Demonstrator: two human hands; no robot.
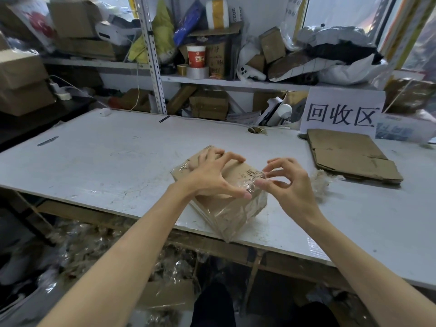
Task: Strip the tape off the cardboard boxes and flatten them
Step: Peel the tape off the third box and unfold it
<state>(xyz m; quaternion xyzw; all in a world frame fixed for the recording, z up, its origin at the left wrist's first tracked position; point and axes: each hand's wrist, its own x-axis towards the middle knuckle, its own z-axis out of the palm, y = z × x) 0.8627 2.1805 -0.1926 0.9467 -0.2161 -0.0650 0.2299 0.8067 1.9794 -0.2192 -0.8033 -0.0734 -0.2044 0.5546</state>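
A small brown cardboard box (pixel 232 212) wrapped in clear tape sits near the front edge of the white table (pixel 99 161). My left hand (pixel 212 177) rests on the box's top with its fingers arched and spread, fingertips pressing the cardboard. My right hand (pixel 286 182) is at the box's right top corner, its thumb and forefinger pinching a strip of clear tape (pixel 253 179) that is lifted off the box. More clear tape still covers the box's front side.
A stack of flattened cardboard (pixel 351 155) lies at the right rear below a white sign (pixel 342 113). A wad of peeled tape (pixel 322 182) lies beside my right hand. Cluttered shelves stand behind the table. Tape scraps and cardboard litter the floor below.
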